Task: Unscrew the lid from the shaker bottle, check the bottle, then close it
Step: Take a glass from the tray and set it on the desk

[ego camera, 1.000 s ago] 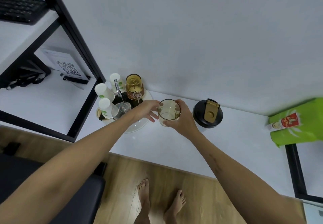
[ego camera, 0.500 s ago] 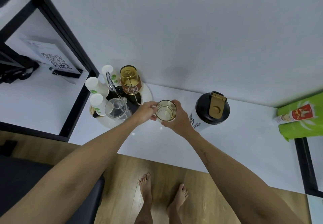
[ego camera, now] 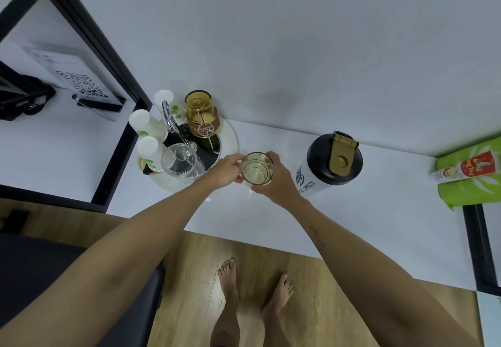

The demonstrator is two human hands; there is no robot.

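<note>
Right hand wrapped around amber glass, left hand pinching its rim to steady it — apparently clearing room; shaker bottle upright just beside, black lid screwed on, untouched.

A plain pale wall rises behind the white counter. Light wood-plank floor lies below. A black-framed shelf unit stands at the left.

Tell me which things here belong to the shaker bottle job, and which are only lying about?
Job: shaker bottle, lid.

Lying about: glass held by both hands, pitcher, amber jar, paper cups, tray, green bag.
</note>
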